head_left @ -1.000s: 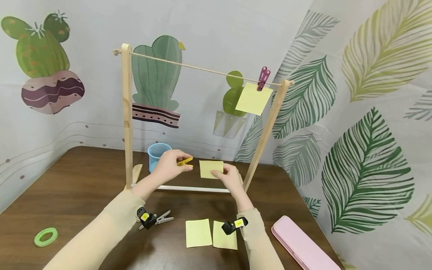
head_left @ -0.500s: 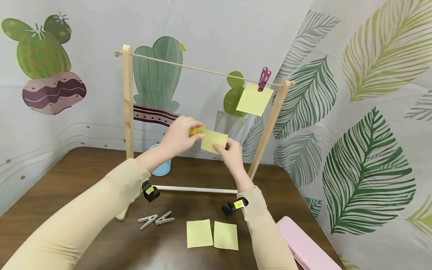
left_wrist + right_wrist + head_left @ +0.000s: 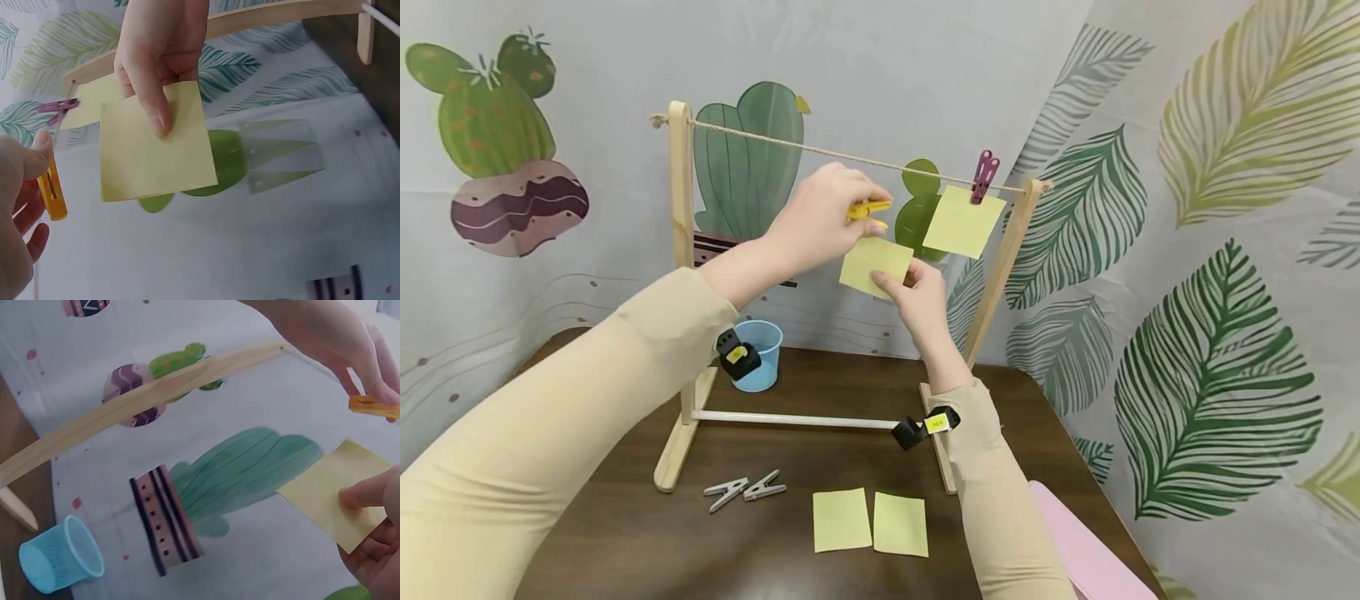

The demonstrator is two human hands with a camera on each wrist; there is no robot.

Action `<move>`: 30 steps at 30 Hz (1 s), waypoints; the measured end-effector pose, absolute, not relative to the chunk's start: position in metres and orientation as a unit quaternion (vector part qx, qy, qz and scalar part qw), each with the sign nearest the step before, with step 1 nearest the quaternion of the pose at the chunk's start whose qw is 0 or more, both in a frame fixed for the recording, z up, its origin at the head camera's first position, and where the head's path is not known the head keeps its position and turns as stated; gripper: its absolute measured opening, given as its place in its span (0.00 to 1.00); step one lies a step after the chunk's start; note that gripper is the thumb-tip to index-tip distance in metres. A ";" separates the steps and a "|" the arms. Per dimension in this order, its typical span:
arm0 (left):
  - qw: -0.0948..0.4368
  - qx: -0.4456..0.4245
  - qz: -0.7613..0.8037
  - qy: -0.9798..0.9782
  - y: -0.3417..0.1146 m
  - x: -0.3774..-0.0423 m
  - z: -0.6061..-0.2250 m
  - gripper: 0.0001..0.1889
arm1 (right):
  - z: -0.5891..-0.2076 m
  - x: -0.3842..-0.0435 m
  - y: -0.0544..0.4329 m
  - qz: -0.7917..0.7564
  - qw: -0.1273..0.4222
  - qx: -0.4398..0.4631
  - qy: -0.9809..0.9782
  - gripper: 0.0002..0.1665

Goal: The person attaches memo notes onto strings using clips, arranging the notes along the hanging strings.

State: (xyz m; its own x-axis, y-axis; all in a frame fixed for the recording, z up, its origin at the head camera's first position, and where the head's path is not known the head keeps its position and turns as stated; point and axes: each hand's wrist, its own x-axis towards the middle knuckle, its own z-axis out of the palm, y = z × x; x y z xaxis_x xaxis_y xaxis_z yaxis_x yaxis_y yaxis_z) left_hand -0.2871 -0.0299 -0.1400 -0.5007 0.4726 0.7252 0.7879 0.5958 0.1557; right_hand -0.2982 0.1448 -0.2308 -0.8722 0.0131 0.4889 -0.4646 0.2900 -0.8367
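Observation:
My left hand (image 3: 831,208) pinches a yellow clothespin (image 3: 868,209) between thumb and fingers, a little below the string (image 3: 820,151). Just under it, my right hand (image 3: 921,300) holds a yellow sticky note (image 3: 874,263) with the thumb flat on its front. In the left wrist view the clothespin (image 3: 52,194) is apart from the note (image 3: 156,156). Further right along the string hangs another yellow note (image 3: 964,223), held by a purple clothespin (image 3: 984,177).
A wooden frame (image 3: 682,208) carries the string, with a white bar (image 3: 797,419) low between its posts. Behind stands a blue bucket (image 3: 758,367). Two grey clothespins (image 3: 745,489) and two yellow notes (image 3: 841,521) lie on the table, and a pink case (image 3: 1090,550) sits at right.
Both hands have risen from low within the frame to near the string, carrying the yellow clothespin and the note. The hanging note and the things on the table have stayed put.

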 end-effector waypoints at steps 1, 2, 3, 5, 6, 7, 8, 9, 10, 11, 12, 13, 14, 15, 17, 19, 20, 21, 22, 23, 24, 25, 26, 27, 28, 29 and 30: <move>0.327 -0.382 -0.243 -0.829 -0.029 -0.287 -0.135 0.18 | -0.227 -0.297 0.145 0.579 0.206 0.146 -0.775 0.17; 0.329 -0.386 -0.244 -0.827 -0.027 -0.286 -0.130 0.18 | -0.224 -0.297 0.145 0.581 0.204 0.148 -0.774 0.17; 0.332 -0.389 -0.245 -0.824 -0.026 -0.285 -0.126 0.18 | -0.220 -0.296 0.146 0.581 0.203 0.149 -0.774 0.17; 0.339 -0.393 -0.245 -0.819 -0.023 -0.285 -0.118 0.18 | -0.214 -0.295 0.146 0.583 0.201 0.152 -0.772 0.17; 0.345 -0.394 -0.245 -0.816 -0.021 -0.285 -0.115 0.18 | -0.211 -0.294 0.146 0.585 0.201 0.153 -0.771 0.16; 0.348 -0.393 -0.245 -0.815 -0.019 -0.285 -0.113 0.18 | -0.208 -0.294 0.147 0.586 0.201 0.154 -0.770 0.16; 0.351 -0.392 -0.245 -0.814 -0.017 -0.285 -0.110 0.18 | -0.205 -0.294 0.147 0.587 0.201 0.153 -0.769 0.16; 0.354 -0.389 -0.246 -0.814 -0.014 -0.285 -0.108 0.18 | -0.202 -0.294 0.147 0.589 0.200 0.152 -0.768 0.16; 0.354 -0.388 -0.253 -0.813 -0.012 -0.285 -0.107 0.18 | -0.199 -0.294 0.147 0.591 0.201 0.150 -0.767 0.16; 0.354 -0.385 -0.261 -0.811 -0.010 -0.285 -0.105 0.18 | -0.197 -0.295 0.147 0.593 0.200 0.148 -0.765 0.16; 0.353 -0.383 -0.272 -0.810 -0.007 -0.284 -0.103 0.18 | -0.194 -0.296 0.147 0.595 0.199 0.143 -0.765 0.16; 0.352 -0.380 -0.285 -0.807 -0.005 -0.284 -0.101 0.18 | -0.192 -0.297 0.146 0.598 0.196 0.141 -0.765 0.17; 0.351 -0.378 -0.300 -0.802 -0.003 -0.285 -0.098 0.18 | -0.189 -0.298 0.146 0.600 0.193 0.139 -0.764 0.17; 0.352 -0.375 -0.315 -0.798 -0.002 -0.285 -0.096 0.17 | -0.187 -0.299 0.146 0.601 0.190 0.137 -0.764 0.17; 0.357 -0.369 -0.342 -0.786 0.001 -0.287 -0.092 0.17 | -0.182 -0.303 0.147 0.600 0.186 0.132 -0.767 0.17; 0.364 -0.361 -0.367 -0.776 0.002 -0.289 -0.088 0.17 | -0.178 -0.306 0.147 0.599 0.182 0.131 -0.769 0.18; 0.367 -0.356 -0.378 -0.772 0.003 -0.290 -0.087 0.18 | -0.176 -0.307 0.148 0.598 0.181 0.130 -0.770 0.18; 0.370 -0.350 -0.388 -0.768 0.003 -0.291 -0.086 0.18 | -0.174 -0.309 0.148 0.597 0.180 0.130 -0.771 0.18; 0.370 -0.346 -0.400 -0.764 0.004 -0.293 -0.085 0.18 | -0.173 -0.310 0.148 0.596 0.179 0.131 -0.772 0.17; 0.369 -0.341 -0.412 -0.760 0.004 -0.294 -0.085 0.18 | -0.171 -0.311 0.149 0.596 0.177 0.131 -0.772 0.18; 0.366 -0.336 -0.425 -0.757 0.005 -0.295 -0.085 0.17 | -0.170 -0.312 0.149 0.597 0.175 0.133 -0.772 0.18; 0.362 -0.331 -0.438 -0.753 0.005 -0.297 -0.086 0.17 | -0.168 -0.313 0.150 0.598 0.173 0.135 -0.771 0.17; 0.357 -0.326 -0.452 -0.750 0.006 -0.298 -0.087 0.16 | -0.167 -0.314 0.151 0.598 0.171 0.136 -0.771 0.17; 0.350 -0.319 -0.468 -0.746 0.007 -0.300 -0.087 0.16 | -0.166 -0.315 0.152 0.601 0.168 0.137 -0.770 0.17; 0.342 -0.312 -0.486 -0.741 0.009 -0.301 -0.088 0.16 | -0.166 -0.316 0.153 0.603 0.166 0.137 -0.768 0.17; 0.335 -0.306 -0.503 -0.736 0.010 -0.302 -0.088 0.15 | -0.165 -0.317 0.154 0.605 0.164 0.137 -0.767 0.18; 0.327 -0.300 -0.521 -0.729 0.012 -0.303 -0.088 0.15 | -0.164 -0.318 0.156 0.607 0.162 0.138 -0.765 0.18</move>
State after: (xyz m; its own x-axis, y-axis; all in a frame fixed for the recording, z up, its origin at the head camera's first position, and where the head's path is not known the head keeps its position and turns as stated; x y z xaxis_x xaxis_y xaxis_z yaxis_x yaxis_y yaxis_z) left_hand -0.3028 0.0118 -0.0885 -0.6065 0.0968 0.7891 0.7780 0.2769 0.5640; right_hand -0.3180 0.1556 -0.1643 -0.9094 -0.0135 0.4158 -0.4079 0.2247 -0.8849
